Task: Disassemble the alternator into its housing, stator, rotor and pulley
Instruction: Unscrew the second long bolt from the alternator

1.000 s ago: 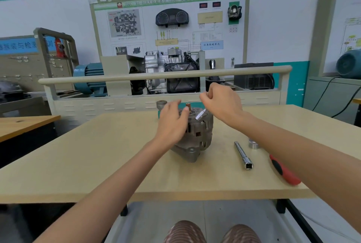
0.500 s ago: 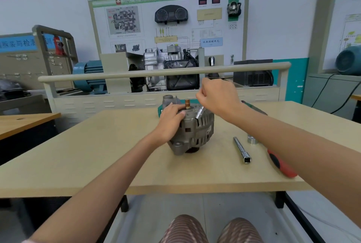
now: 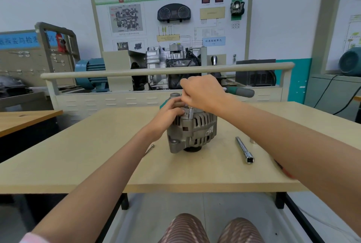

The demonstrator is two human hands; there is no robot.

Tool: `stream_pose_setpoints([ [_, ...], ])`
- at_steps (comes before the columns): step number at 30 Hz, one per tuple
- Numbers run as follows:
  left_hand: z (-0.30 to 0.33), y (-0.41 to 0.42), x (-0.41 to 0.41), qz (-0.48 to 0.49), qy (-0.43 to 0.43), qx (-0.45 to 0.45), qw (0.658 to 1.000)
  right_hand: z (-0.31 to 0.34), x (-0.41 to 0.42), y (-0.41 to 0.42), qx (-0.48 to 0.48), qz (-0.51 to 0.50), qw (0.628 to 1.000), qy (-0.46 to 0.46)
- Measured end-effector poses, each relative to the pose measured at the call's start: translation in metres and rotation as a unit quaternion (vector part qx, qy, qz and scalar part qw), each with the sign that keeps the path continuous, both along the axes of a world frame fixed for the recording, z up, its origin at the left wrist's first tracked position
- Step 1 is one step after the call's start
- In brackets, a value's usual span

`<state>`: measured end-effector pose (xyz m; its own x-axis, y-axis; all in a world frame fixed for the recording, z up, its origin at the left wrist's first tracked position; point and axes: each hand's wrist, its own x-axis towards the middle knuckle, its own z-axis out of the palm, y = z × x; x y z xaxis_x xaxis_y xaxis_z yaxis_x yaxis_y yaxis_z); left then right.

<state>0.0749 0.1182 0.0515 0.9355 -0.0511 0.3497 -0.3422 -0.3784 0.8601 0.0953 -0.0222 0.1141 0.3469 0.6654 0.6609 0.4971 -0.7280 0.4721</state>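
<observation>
The grey alternator (image 3: 192, 131) stands on the tan table (image 3: 97, 155), its slotted housing facing me. My left hand (image 3: 168, 114) grips its upper left edge, fingers curled over the top. My right hand (image 3: 203, 92) is above it and holds a small silver socket tool (image 3: 190, 113) whose tip sits on the alternator's top. A green and grey handle (image 3: 241, 92) juts out to the right from behind my right hand. The top of the alternator under both hands is hidden.
A silver extension bar (image 3: 244, 150) and a small socket (image 3: 253, 141) lie right of the alternator. A red-handled tool (image 3: 287, 172) is mostly hidden under my right forearm. A small metal piece (image 3: 150, 148) lies by my left forearm. A grey cylinder (image 3: 175, 95) stands behind the alternator.
My right hand has come down and left, bringing the socket tool from above onto the alternator's top. The alternator has gone from tilted to upright under my left hand.
</observation>
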Motion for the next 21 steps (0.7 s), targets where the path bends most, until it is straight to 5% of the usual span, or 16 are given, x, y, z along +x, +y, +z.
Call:
stream_pose_setpoints([
  [13,0.006,0.000,-0.015,-0.073,-0.020,0.000,0.997,-0.003,0.002,0.006,0.085,0.197,0.961,0.177],
  [17,0.005,0.001,-0.017,-0.096,-0.009,0.011,0.995,-0.010,0.002,0.008,0.255,0.260,0.899,0.243],
  [21,0.007,-0.002,-0.016,-0.118,0.005,-0.004,0.993,-0.009,0.000,0.009,0.300,0.257,0.872,0.290],
])
